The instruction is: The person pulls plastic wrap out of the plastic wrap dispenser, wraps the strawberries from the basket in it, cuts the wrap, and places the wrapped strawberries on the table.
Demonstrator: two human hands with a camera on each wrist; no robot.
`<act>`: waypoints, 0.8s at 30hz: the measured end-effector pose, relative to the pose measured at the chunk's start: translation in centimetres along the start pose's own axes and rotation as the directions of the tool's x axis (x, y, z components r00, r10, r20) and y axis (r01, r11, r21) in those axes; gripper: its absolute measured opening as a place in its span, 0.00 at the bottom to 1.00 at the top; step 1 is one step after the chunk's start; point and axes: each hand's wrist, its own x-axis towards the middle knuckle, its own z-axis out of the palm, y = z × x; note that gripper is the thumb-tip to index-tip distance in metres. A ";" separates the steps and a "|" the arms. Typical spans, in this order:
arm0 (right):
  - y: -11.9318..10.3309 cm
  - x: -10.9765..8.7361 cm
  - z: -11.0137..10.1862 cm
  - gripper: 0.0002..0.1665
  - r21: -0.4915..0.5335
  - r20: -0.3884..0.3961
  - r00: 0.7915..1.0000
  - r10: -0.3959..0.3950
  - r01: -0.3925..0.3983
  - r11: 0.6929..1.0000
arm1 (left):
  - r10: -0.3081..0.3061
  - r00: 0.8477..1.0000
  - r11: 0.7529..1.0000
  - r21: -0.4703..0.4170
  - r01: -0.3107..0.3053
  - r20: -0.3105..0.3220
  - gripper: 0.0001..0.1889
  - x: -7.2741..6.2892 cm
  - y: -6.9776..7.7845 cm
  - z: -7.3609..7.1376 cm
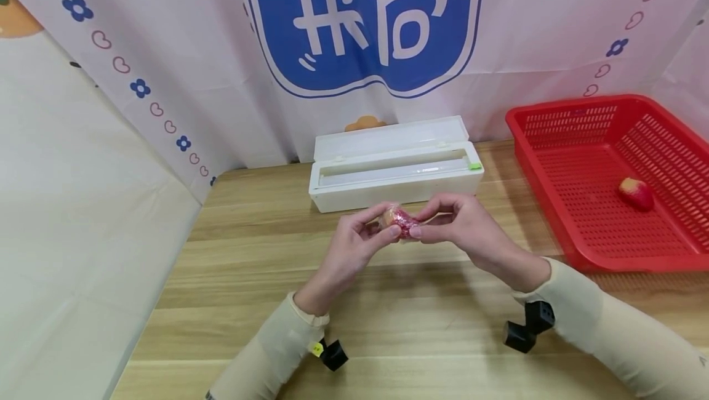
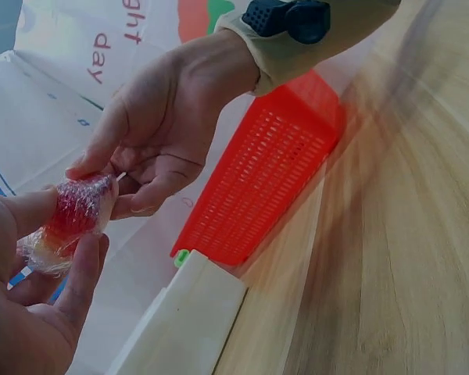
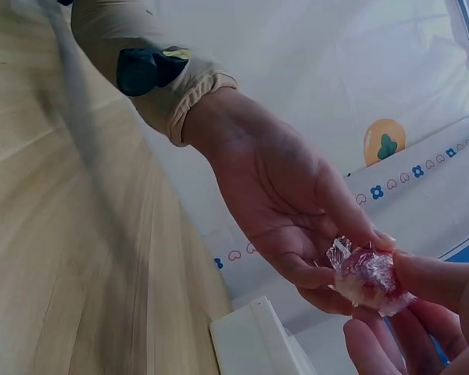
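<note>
Over the table, both hands hold a small red and yellowish fruit (image 1: 400,220) wrapped in crinkled clear plastic film. My left hand (image 1: 351,243) grips its left side between thumb and fingers. At the other end, my right hand (image 1: 462,228) pinches the wrapped fruit with thumb and fingertips. The left wrist view shows the film (image 2: 82,205) bunched around the fruit, red toward the right hand and paler toward the left. A loose tuft of film (image 3: 340,251) sticks out beside the fingers in the right wrist view.
Behind the hands stands a white film dispenser box (image 1: 396,189), lid raised, with a roll inside. A red plastic basket (image 1: 578,215) at the right holds one unwrapped red and yellow fruit (image 1: 636,194). A printed curtain (image 1: 221,68) hangs behind the wooden table (image 1: 221,301).
</note>
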 end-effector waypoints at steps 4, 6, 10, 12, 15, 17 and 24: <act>0.1 0.0 -0.1 0.14 0.056 0.012 1.000 0.018 -0.018 0.998 | 0.088 0.996 0.989 0.117 -0.090 0.021 0.23 0.0 0.0 0.2; 0.2 0.0 -0.1 0.12 0.074 0.009 1.000 0.016 -0.017 0.997 | 0.112 0.993 0.981 0.154 -0.116 0.033 0.25 0.0 -0.1 0.3; 0.2 -0.1 0.1 0.10 0.083 -0.019 1.000 0.009 -0.007 0.996 | 0.116 0.992 0.978 0.165 -0.124 0.059 0.37 -0.1 -0.2 0.6; 0.2 -0.1 0.2 0.11 0.082 -0.028 1.000 0.008 -0.005 0.997 | 0.118 0.991 0.978 0.165 -0.126 0.056 0.40 -0.1 -0.3 0.7; 0.1 -0.2 0.2 0.13 0.078 -0.007 1.000 0.011 -0.010 0.997 | 0.115 0.993 0.976 0.183 -0.118 0.026 0.37 -0.2 -0.2 0.7; 0.0 -0.2 0.1 0.12 0.079 0.037 0.999 0.009 -0.012 0.997 | 0.109 0.994 0.973 0.201 -0.109 0.013 0.32 -0.2 -0.1 0.5; 0.2 -0.3 -0.8 0.13 0.074 0.178 0.984 -0.026 0.013 0.997 | 0.135 0.987 0.953 0.262 -0.153 0.083 0.35 -0.2 0.2 -0.1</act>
